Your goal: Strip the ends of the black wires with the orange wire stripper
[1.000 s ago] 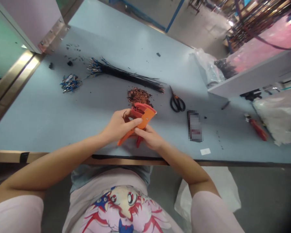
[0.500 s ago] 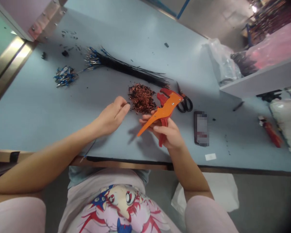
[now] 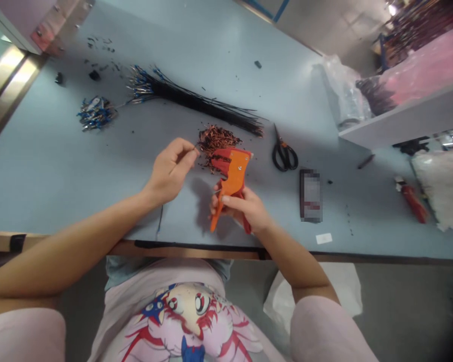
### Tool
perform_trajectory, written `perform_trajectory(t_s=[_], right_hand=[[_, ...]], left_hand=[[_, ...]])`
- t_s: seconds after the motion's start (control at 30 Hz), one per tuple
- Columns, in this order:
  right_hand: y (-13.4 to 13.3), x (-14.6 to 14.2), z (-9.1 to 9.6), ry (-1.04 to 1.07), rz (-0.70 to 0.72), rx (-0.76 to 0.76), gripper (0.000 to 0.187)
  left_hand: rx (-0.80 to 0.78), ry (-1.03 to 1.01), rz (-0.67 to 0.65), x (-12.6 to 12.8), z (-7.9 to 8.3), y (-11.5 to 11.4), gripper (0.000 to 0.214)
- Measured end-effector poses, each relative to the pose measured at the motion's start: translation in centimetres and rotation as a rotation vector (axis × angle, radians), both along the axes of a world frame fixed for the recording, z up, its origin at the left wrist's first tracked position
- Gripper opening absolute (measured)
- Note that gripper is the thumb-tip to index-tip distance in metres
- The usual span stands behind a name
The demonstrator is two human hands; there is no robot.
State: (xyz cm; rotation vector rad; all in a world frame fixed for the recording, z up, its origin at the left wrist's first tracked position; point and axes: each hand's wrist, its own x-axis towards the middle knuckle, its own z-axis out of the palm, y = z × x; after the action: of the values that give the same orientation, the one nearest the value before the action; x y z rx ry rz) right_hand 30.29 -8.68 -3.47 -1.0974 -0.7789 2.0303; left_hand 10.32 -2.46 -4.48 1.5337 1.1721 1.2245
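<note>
Between the thumb and fingers of my left hand (image 3: 171, 171) is a thin black wire (image 3: 161, 218); one end pokes out at the fingertips and the other hangs below the hand, with a blue tip. My right hand (image 3: 245, 208) is wrapped round the handles of an orange and red wire stripper (image 3: 234, 173). Its red jaws point left, toward the left fingertips, and stand apart from them. Under and behind the jaws lies a heap of copper-coloured wire scraps (image 3: 217, 137). Beyond it stretches a bundle of black wires (image 3: 196, 103) with blue and metal ends at the left.
A small pile of blue-and-metal terminals (image 3: 97, 113) lies at the left. To the right are black-handled scissors (image 3: 285, 153), a phone (image 3: 310, 196), a white label (image 3: 323, 239) and a red-handled tool (image 3: 413, 201). A shelf (image 3: 400, 113) holding plastic bags overhangs the right side.
My right hand has swung the wire stripper round to the left, so its jaws now face the left hand. The wire's hanging end has shifted right. The view has moved slightly.
</note>
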Motion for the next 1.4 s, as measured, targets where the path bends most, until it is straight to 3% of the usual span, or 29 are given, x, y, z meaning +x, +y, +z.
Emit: perform_trajectory(t_s=[0.17, 0.33, 0.53, 0.9, 1.13, 1.4], right_hand=[[-1.0, 0.5, -0.8, 0.043, 0.034, -0.012, 0.038], [-1.0, 0.9, -0.4, 0.061, 0.037, 0.002, 0.036], [-1.3, 0.8, -0.1, 0.014, 0.068, 0.02, 0.034], [-1.3, 0.6, -0.1, -0.009, 0.076, 0.025, 0.031], [-1.4, 0.5, -0.1, 0.01, 0.095, 0.007, 0.032], [-1.4, 0.7, -0.1, -0.023, 0.108, 0.043, 0.025]], left_hand=[[0.172, 0.254, -0.001, -0.6, 0.0, 0.1, 0.015], [0.279, 0.497, -0.141, -1.0, -0.1, 0.0, 0.025], [0.249, 0.679, -0.236, -0.7, 0.2, -0.2, 0.035], [0.125, 0.531, -0.197, -0.6, 0.6, -0.6, 0.026], [0.109, 0.461, -0.265, 0.0, 0.3, -1.0, 0.023], [0.141, 0.546, -0.281, -0.2, 0.4, -1.1, 0.028]])
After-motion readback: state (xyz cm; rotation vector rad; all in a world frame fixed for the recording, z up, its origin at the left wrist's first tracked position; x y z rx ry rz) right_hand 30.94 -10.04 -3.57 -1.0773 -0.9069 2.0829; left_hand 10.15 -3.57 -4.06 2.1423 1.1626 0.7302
